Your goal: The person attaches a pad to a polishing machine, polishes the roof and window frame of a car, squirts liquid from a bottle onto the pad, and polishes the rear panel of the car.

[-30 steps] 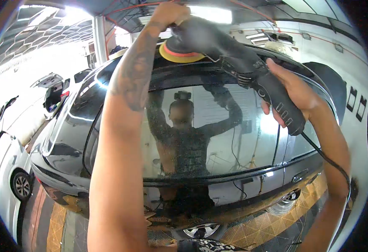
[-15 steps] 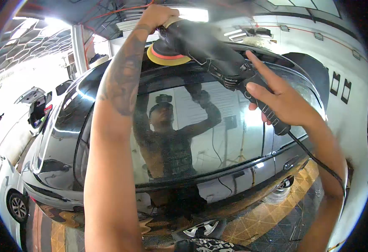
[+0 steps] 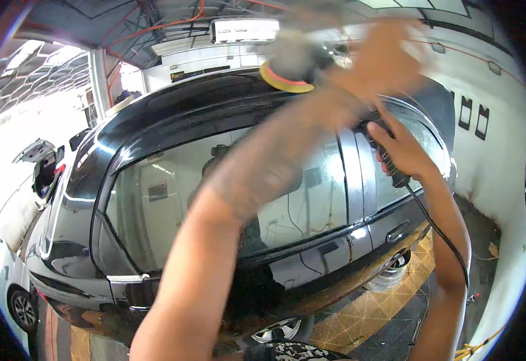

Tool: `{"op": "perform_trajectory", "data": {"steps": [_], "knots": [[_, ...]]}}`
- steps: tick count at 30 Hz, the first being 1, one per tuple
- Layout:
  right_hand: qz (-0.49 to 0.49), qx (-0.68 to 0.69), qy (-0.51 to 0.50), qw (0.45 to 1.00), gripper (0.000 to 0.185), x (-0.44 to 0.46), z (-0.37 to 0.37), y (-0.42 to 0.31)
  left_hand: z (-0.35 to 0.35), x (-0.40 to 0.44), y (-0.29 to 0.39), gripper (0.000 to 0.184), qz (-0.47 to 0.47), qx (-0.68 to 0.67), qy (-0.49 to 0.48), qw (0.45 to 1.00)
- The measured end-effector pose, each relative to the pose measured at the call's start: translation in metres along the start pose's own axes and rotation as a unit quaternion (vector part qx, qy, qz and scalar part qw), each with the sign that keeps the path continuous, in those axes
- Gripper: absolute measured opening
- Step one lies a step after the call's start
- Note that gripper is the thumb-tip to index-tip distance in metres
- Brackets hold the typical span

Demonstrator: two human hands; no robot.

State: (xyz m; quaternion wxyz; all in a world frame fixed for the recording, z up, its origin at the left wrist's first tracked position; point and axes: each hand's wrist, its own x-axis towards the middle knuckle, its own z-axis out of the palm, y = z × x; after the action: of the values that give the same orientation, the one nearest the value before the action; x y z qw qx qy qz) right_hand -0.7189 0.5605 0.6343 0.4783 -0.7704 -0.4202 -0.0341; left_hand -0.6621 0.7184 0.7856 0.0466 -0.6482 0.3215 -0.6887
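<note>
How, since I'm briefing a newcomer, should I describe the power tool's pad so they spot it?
Find the black car and its roof. In the picture, left of the blurred left hand, is the round pad. Its yellow rim and pinkish-red band set it apart from the dark roof.

The left fingers (image 3: 402,40) have left the polisher's head (image 3: 293,57).

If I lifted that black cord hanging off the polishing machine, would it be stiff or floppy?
The black cord is probably bendy, since it hangs in a curve. It looks fairly light, being much thinner than the handle. A hard tug might jerk the handle in the right hand, because they're joined.
</note>
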Motion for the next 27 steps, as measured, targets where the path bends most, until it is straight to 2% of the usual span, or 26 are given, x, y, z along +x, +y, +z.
{"op": "perform_trajectory", "data": {"steps": [3, 5, 6, 14, 17, 21, 23, 26, 27], "knots": [[0.008, 0.052, 0.043, 0.998, 0.067, 0.003, -0.010, 0.012, 0.047, 0.018, 0.050, 0.036, -0.040, 0.087, -0.076, 0.992], [0.022, 0.033, 0.041, 0.998, 0.068, -0.001, -0.021, 0.009, 0.064, 0.028, 0.059, 0.037, -0.059, 0.105, -0.098, 0.988], [0.040, 0.015, 0.041, 0.998, 0.068, -0.001, -0.024, 0.008, 0.065, 0.031, 0.061, 0.038, -0.069, 0.111, -0.107, 0.986], [-0.024, 0.027, 0.014, 0.999, 0.069, 0.004, -0.021, 0.021, 0.060, 0.047, 0.058, 0.043, -0.111, 0.162, -0.151, 0.969], [-0.044, -0.001, 0.045, 0.998, 0.069, 0.009, -0.010, 0.014, 0.046, 0.046, 0.053, 0.045, -0.120, 0.185, -0.166, 0.961], [-0.062, -0.002, 0.027, 0.998, 0.069, 0.017, -0.002, 0.000, 0.020, 0.051, 0.041, 0.048, -0.127, 0.207, -0.176, 0.954], [-0.022, -0.020, 0.053, 0.998, 0.069, 0.007, -0.001, -0.008, 0.004, 0.053, 0.032, 0.049, -0.138, 0.222, -0.181, 0.948], [0.000, 0.006, 0.031, 1.000, 0.070, -0.003, -0.003, -0.005, -0.035, 0.049, 0.012, 0.051, -0.166, 0.254, -0.197, 0.932], [-0.038, -0.009, 0.021, 0.999, 0.070, -0.009, -0.001, -0.018, -0.049, 0.048, 0.001, 0.052, -0.178, 0.270, -0.203, 0.924]]}}
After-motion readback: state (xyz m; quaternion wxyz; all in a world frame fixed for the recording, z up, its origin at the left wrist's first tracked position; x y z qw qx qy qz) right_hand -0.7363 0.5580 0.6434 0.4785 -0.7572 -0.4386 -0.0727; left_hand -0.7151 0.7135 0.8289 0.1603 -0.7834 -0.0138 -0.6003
